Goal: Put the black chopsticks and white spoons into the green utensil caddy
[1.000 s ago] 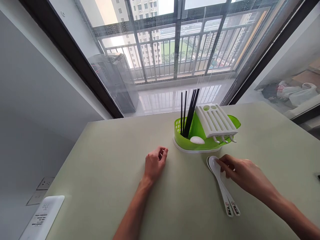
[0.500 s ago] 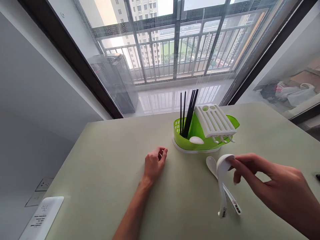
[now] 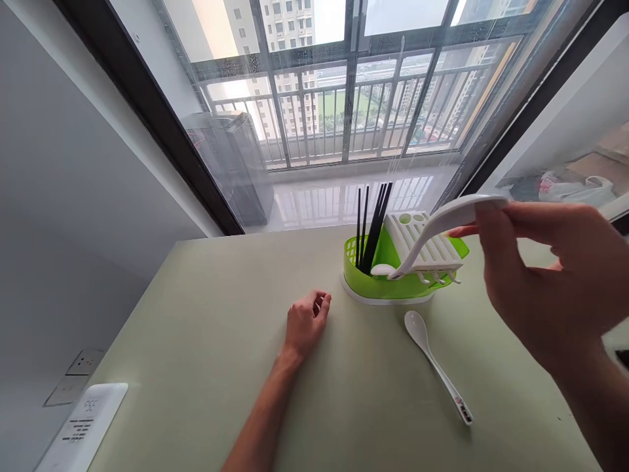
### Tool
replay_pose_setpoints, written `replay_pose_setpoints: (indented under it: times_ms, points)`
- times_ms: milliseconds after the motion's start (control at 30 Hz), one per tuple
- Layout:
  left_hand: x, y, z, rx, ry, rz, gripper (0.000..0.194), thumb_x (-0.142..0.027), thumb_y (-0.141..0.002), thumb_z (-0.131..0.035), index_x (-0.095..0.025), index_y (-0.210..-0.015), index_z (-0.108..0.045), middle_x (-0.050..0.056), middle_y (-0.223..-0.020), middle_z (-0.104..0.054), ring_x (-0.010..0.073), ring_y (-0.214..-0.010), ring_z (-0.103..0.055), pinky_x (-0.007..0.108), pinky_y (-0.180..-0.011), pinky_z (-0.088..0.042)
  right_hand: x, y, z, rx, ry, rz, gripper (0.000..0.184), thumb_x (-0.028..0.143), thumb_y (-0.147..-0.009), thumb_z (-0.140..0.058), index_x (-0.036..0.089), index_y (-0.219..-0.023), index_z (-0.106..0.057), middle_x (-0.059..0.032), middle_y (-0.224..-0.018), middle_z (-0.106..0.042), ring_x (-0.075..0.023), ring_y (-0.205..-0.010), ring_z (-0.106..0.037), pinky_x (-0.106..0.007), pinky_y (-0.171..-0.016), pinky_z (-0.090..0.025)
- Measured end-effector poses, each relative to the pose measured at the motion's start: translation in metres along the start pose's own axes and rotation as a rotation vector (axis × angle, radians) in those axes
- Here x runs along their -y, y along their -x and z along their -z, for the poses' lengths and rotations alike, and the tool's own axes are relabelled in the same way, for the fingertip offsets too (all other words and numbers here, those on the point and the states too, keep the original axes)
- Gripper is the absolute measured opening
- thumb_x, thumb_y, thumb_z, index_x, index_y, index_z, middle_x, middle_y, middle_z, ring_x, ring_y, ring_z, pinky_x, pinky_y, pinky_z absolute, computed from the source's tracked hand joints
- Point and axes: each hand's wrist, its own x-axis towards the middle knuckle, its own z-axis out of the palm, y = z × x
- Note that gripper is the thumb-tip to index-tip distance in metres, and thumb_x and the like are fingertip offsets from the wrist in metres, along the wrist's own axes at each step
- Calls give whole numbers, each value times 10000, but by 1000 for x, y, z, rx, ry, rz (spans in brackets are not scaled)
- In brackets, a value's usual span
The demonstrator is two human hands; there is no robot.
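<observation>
My right hand (image 3: pixel 550 262) pinches a white spoon (image 3: pixel 442 219) by its bowl, up in the air. The spoon's handle slants down to the left, its end in front of the green and white cutlery holder (image 3: pixel 373 286). Black chopsticks (image 3: pixel 376 229) stand in the holder's left part, and another white spoon (image 3: pixel 382 269) shows its bowl above the rim beside them. A third white spoon (image 3: pixel 437 367) lies on the table below the holder. My left hand (image 3: pixel 307 321) rests on the table left of the holder, fingers loosely curled, with nothing visible in them.
The pale table (image 3: pixel 221 328) reaches to a glass partition with dark frames. A white device with printed text (image 3: pixel 83 426) lies at the lower left. A wall socket (image 3: pixel 86 362) sits beyond the left edge. Part of a dark object (image 3: pixel 623 357) shows at the right edge.
My right hand has lifted the spoon up from above the table, and its handle has swung toward the holder. The spoon on the table and my left hand have stayed in place.
</observation>
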Motion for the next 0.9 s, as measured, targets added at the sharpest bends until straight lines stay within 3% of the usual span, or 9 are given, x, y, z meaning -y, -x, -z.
replay_pose_setpoints:
  times_ms: [67,133,267,367,533,700,900]
  points:
    - [0,0,0,-2,1,-1,342,-454,-1012,-476,-200,-928,-689,-8,-728,-678,114,-612,-573,229,-612,-395,3,-1,-10,-138,29,41,197,336,-959,-682,154,-939,-754,-19,-682,-733,-99,-551,-640,-266,-528,-306]
    - [0,0,0,-4,-1,-4,341,-457,-1012,-480,-200,-923,-687,-12,-724,-673,113,-612,-570,229,-619,-396,10,-4,-14,-191,0,52,185,355,-936,-707,184,-880,-749,13,-652,-734,-114,-560,-676,-251,-515,-319]
    - [0,0,0,-6,-1,-6,338,-458,-1013,-479,-205,-925,-685,-16,-717,-670,112,-604,-563,229,-613,-389,25,-15,-6,-111,-31,-86,287,389,-988,-610,206,-824,-758,11,-618,-725,-153,-587,-700,-251,-522,-365]
    - [1,0,0,-5,-3,-10,342,-459,-1014,-473,-208,-916,-684,-17,-707,-666,111,-593,-552,227,-600,-383,23,-19,-2,-61,61,-122,341,385,-1013,-554,212,-826,-780,-4,-621,-727,-147,-555,-675,-260,-501,-321]
    - [1,0,-1,-1,-13,-7,341,-454,-1013,-474,-208,-914,-688,-15,-712,-671,110,-599,-553,224,-595,-378,0,-4,-19,-221,18,180,66,289,-889,-754,226,-900,-740,48,-625,-731,-112,-514,-665,-227,-503,-402]
    - [1,0,0,-2,-11,-9,335,-451,-1013,-474,-206,-917,-683,-17,-710,-663,113,-606,-555,228,-604,-382,-2,14,-35,-87,-108,415,153,161,-858,-775,220,-970,-689,0,-869,-815,-167,-806,-783,-270,-783,-556]
    - [1,0,0,2,-6,-6,329,-452,-1014,-473,-213,-913,-676,-21,-719,-661,114,-612,-556,234,-613,-384,1,31,-39,55,-149,447,152,163,-893,-752,257,-975,-666,2,-982,-815,-218,-981,-774,-410,-1007,-496]
